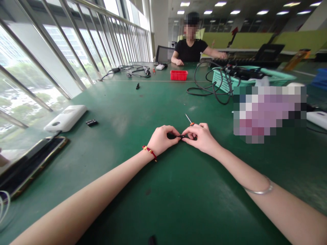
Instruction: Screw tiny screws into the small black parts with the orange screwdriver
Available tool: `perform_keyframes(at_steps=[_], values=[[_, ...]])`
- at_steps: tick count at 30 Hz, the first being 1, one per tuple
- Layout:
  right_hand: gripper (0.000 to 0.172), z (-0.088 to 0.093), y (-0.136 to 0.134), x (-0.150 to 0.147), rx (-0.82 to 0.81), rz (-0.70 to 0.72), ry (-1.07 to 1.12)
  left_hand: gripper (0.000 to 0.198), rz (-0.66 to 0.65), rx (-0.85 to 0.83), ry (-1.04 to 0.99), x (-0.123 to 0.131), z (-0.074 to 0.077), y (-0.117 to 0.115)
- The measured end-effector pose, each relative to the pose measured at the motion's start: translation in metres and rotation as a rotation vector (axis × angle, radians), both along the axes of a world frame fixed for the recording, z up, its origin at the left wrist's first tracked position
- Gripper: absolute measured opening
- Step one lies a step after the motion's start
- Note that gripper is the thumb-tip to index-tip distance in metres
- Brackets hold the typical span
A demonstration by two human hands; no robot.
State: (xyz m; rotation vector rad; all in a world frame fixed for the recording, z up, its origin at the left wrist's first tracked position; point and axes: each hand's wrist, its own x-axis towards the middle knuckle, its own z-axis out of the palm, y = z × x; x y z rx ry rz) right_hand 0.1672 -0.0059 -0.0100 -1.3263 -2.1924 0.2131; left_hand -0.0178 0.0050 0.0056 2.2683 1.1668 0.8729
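A small black part [182, 136] is pinched between the fingertips of both hands, just above the green table [122, 163]. My left hand [163, 139], with a red beaded bracelet at its wrist, grips the part's left end between thumb and forefinger. From the other side my right hand [200, 137] pinches it the same way. A screwdriver [189, 119] with a thin metal shaft and orange handle shows beyond my right fingers. Whether it lies on the table or is tucked in that hand, I cannot tell. The fingers hide most of the part.
Left stand a white device [66, 118], a small black piece [91, 123] and a phone [38, 160]. A red tray [178, 75] and another black piece [138, 86] lie farther off. Cables [204, 90] spill from a green basket [222, 80]. A person [191, 49] sits opposite.
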Motion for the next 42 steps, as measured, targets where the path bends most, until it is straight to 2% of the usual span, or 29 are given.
perform_keyframes(at_steps=[5, 9, 12, 18, 21, 25, 36, 42], values=[[0.005, 0.002, -0.004, 0.0, 0.027, 0.032, -0.007, 0.012, -0.014, -0.118, -0.06, -0.001, -0.003, 0.004], [0.005, 0.002, -0.004, 0.001, 0.045, 0.041, -0.009, 0.013, -0.02, -0.134, -0.072, -0.001, -0.004, 0.005], [0.005, 0.001, -0.004, 0.001, 0.05, 0.031, -0.012, 0.011, 0.001, -0.048, -0.065, -0.001, -0.002, 0.003], [0.017, 0.005, -0.008, 0.0, 0.054, 0.001, 0.06, 0.006, 0.016, 0.293, 0.015, 0.0, 0.001, -0.006], [0.007, 0.009, -0.012, -0.001, 0.047, -0.008, 0.145, 0.006, 0.027, 0.365, 0.039, 0.001, 0.002, -0.01], [0.021, 0.013, -0.014, -0.002, -0.002, 0.025, 0.139, 0.006, 0.005, 0.403, 0.03, 0.001, 0.004, -0.012], [0.023, 0.013, -0.016, -0.006, -0.082, 0.092, 0.186, 0.005, -0.038, 0.433, 0.04, 0.001, 0.007, -0.014], [0.022, 0.011, -0.016, -0.005, -0.058, 0.088, 0.173, 0.007, -0.034, 0.426, 0.038, 0.0, 0.007, -0.014]])
